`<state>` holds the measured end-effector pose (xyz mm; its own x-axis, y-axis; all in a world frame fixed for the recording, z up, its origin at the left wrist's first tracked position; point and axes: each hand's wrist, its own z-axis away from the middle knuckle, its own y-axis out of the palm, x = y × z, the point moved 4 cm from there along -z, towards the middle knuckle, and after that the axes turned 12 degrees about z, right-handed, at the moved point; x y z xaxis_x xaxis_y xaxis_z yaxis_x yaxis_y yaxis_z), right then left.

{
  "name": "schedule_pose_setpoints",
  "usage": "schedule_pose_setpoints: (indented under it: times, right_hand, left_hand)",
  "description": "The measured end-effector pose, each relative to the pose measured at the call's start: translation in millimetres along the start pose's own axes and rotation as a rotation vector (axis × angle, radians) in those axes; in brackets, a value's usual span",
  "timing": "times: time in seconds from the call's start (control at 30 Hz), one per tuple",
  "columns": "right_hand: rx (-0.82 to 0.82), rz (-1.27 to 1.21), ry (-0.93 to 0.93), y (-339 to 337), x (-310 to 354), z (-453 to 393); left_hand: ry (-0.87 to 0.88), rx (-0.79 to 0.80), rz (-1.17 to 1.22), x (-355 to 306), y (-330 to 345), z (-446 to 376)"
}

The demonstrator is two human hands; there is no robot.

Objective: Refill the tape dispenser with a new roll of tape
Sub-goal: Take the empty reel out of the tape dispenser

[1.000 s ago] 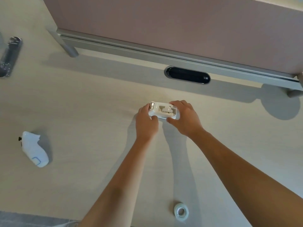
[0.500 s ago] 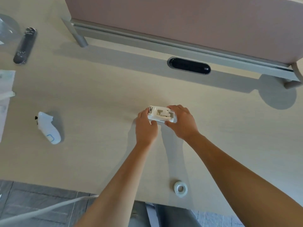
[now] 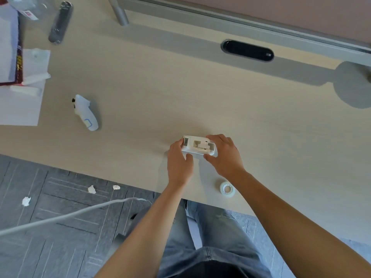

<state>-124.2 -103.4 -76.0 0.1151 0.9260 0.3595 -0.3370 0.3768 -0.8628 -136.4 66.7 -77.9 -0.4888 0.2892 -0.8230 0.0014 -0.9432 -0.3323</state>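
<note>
A white tape dispenser [image 3: 197,146] is held over the light wooden desk [image 3: 200,97], its open hollow facing up with no roll inside. My left hand [image 3: 179,162] grips its left end, beside the cutter. On the other end, my right hand [image 3: 225,155] closes around its right side and near edge. A clear roll of tape [image 3: 227,189] lies flat on the desk close to the near edge, just beside my right forearm and apart from both hands.
A white handheld controller [image 3: 86,113] lies on the desk at the left. Papers and a booklet [image 3: 18,77] sit at the far left, with a dark remote [image 3: 60,22] behind. A black cable slot [image 3: 247,50] is at the back. A white cable [image 3: 60,215] crosses the floor.
The camera view has tilted down and pulled back, so the floor and my legs show. Both hands have kept their grip on the dispenser and brought it nearer the desk's front edge.
</note>
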Motion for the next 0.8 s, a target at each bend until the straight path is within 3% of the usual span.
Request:
schedule_pose_setpoints:
  times: [0.37,0.8]
  right_hand:
    - [-0.074,0.006,-0.023,11,-6,8]
    - [-0.205,0.015,-0.192,21,-15,10]
  left_hand:
    - [0.207,0.006,-0.063,20,-2,0]
    - [0.553,-0.093,-0.114,58,2,-11]
